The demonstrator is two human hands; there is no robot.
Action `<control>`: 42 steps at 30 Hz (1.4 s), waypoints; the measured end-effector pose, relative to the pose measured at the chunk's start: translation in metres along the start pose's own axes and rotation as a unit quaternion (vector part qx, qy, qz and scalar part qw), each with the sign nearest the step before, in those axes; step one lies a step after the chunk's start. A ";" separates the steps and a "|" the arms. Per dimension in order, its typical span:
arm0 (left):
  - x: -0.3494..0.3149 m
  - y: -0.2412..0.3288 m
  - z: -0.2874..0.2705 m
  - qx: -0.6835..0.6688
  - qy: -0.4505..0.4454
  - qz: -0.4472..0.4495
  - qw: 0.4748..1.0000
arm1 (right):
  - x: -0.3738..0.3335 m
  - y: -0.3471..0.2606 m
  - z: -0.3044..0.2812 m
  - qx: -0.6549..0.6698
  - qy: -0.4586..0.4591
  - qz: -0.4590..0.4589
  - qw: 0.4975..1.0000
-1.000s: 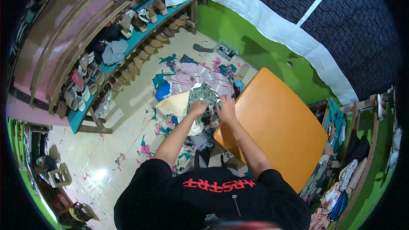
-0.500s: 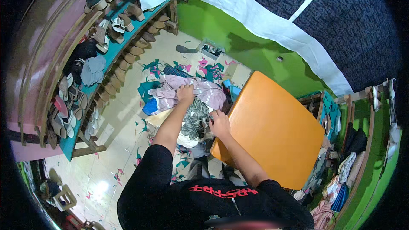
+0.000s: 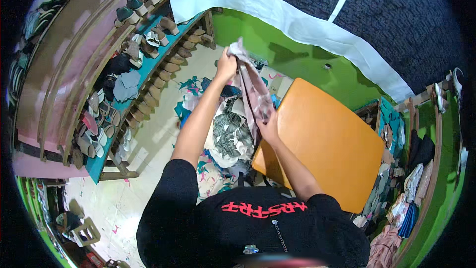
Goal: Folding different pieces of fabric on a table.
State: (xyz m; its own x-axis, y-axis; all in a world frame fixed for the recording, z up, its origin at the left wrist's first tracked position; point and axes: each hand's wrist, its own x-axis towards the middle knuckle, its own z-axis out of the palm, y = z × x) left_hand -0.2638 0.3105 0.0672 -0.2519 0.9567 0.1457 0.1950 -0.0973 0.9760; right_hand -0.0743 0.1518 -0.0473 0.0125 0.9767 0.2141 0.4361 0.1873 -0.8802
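Note:
A mauve, pale-patterned piece of fabric (image 3: 254, 89) stretches lengthwise between my two hands, lifted off the pile. My left hand (image 3: 227, 65) is closed around its far end, with a bit of cloth sticking up past the fingers. Closer to me, my right hand (image 3: 269, 128) grips its other part beside the orange table's left edge. Below lies a heap topped by grey leaf-print cloth (image 3: 230, 130), with white cloth (image 3: 220, 158) under it.
An orange table (image 3: 322, 144) stands at the right. Along the left runs a teal bench (image 3: 157, 45) loaded with shoes. Green and pink scraps (image 3: 210, 171) litter the tiled floor. Folded cloths (image 3: 391, 129) sit on shelving at far right.
The mauve fabric has come up from the heap, uncovering more leaf-print cloth. My left hand moved up and away; my right hand shifted slightly right and now grips the fabric.

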 end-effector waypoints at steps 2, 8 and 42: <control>-0.017 0.078 0.023 -0.187 -0.126 -0.154 0.962 | 0.013 -0.001 -0.027 -0.049 0.043 0.010 0.998; -0.055 0.103 0.055 -0.365 -0.236 -0.117 0.893 | 0.040 -0.028 -0.044 0.190 -0.109 0.196 0.956; -0.237 -0.155 0.002 0.218 0.007 -0.454 0.864 | 0.147 -0.195 -0.258 0.471 0.056 -0.147 0.868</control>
State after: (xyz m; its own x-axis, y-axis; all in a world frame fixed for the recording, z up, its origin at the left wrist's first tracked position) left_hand -0.2323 0.0994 -0.1185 -0.4994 0.5813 -0.6424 0.2488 0.8065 0.5363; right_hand 0.0748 0.2318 0.2652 0.1357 0.8661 0.4811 -0.4927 0.4803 -0.7256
